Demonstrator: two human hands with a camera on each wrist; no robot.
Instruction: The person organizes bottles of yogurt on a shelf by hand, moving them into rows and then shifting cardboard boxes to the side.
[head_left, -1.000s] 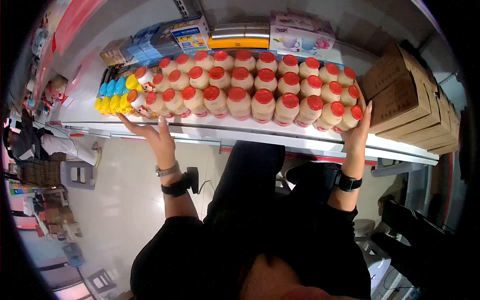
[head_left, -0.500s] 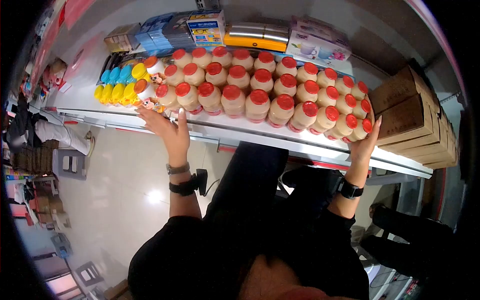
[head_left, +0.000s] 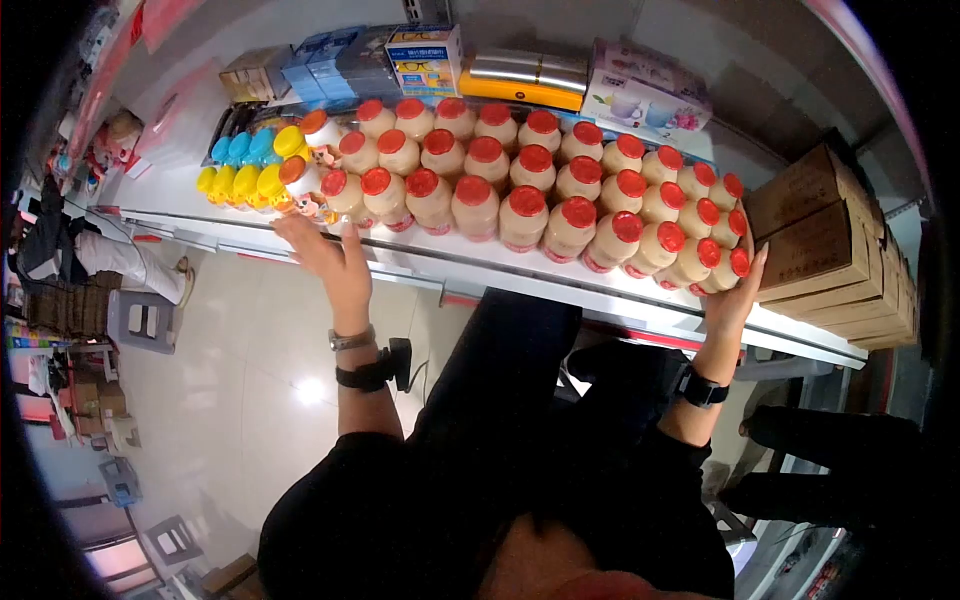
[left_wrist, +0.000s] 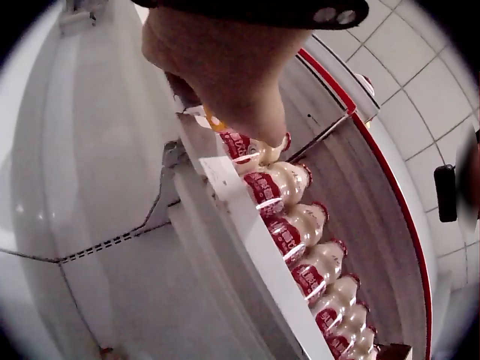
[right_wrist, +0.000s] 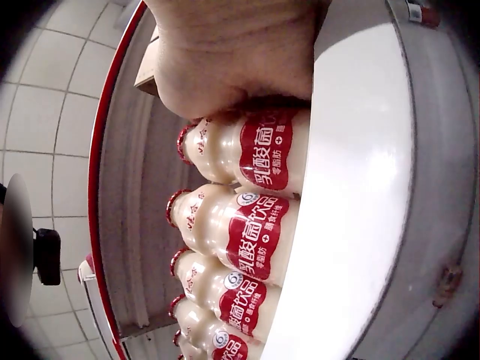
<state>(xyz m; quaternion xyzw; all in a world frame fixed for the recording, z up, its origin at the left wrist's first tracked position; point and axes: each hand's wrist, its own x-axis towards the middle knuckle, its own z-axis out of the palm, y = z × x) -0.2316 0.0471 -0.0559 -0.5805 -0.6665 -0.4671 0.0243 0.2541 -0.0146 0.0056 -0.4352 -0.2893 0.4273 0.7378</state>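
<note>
Rows of cream bottles with red caps (head_left: pixel 475 205) stand on a white shelf (head_left: pixel 440 262). My left hand (head_left: pixel 335 268) is at the front edge by the left end of the rows, fingers extended, near a bottle with an orange cap (head_left: pixel 298 172). In the left wrist view that hand (left_wrist: pixel 225 71) covers the end of the front row. My right hand (head_left: pixel 732 298) rests with straight fingers along the right end bottle (head_left: pixel 722 272). The right wrist view shows the hand (right_wrist: pixel 240 56) against the nearest bottle (right_wrist: pixel 247 150).
Bottles with yellow lids (head_left: pixel 243 183) and blue lids (head_left: pixel 240 148) stand at the left. Brown cartons (head_left: pixel 815 245) are right of my right hand. Along the back are a glasses box (head_left: pixel 425 60), a yellow box (head_left: pixel 520 92) and a cup box (head_left: pixel 645 95). Another person's dark-clothed legs (head_left: pixel 830 440) show at lower right.
Over the last second, the view has shifted and tilted, with the rows sloping down to the right. My left hand has come closer to the bottles' left end; my right hand remains at the right end.
</note>
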